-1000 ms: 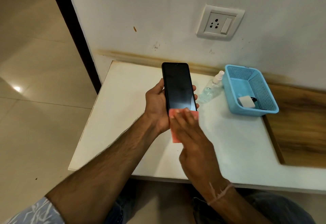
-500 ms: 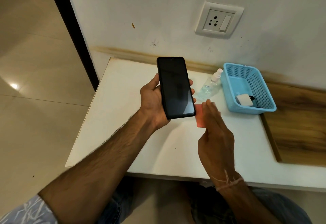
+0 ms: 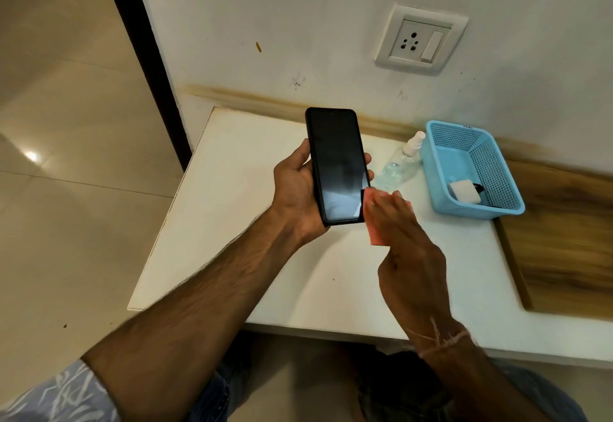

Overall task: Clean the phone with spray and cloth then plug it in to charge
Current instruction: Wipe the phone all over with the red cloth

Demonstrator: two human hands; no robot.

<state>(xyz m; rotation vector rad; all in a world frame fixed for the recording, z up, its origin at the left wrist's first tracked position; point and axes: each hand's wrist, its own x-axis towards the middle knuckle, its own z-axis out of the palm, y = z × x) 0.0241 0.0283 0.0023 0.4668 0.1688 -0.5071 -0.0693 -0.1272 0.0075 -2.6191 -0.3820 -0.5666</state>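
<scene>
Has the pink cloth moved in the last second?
Yes. The pink cloth has slid off the bottom of the phone to its right edge, toward the blue basket.

The phone (image 3: 337, 166) is black with a dark, glossy screen. The cloth (image 3: 376, 222) is salmon pink. The basket (image 3: 497, 172) is light blue with a fine perforated pattern and holds a white charger (image 3: 464, 191). The spray bottle (image 3: 399, 166) is clear with a white top. The desk (image 3: 232, 189) is white beside brown wood grain (image 3: 564, 239). The sleeve (image 3: 63, 398) is pale blue with white streaks.
</scene>
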